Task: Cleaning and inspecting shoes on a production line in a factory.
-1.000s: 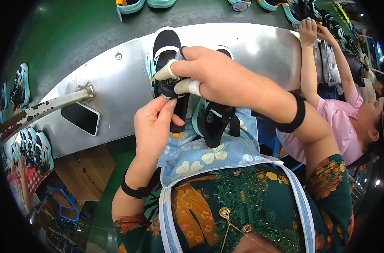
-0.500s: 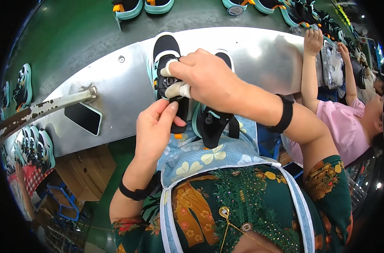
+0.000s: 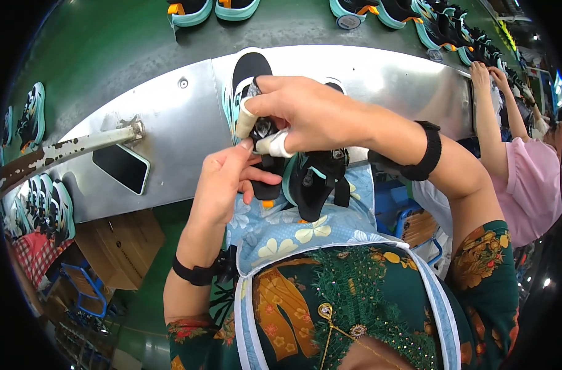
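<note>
My right hand (image 3: 315, 114) is brightly lit; glare whitens the metal bench (image 3: 392, 80), its edge bowed by the lens, and the corners go black.

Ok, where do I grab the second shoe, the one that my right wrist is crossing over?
Probably by the heel, coming from your own side. The second shoe points its toe away from you, and its heel reaches toward you over your apron, uncovered, while your right hand and wrist hide part of the shoe further forward.
</note>
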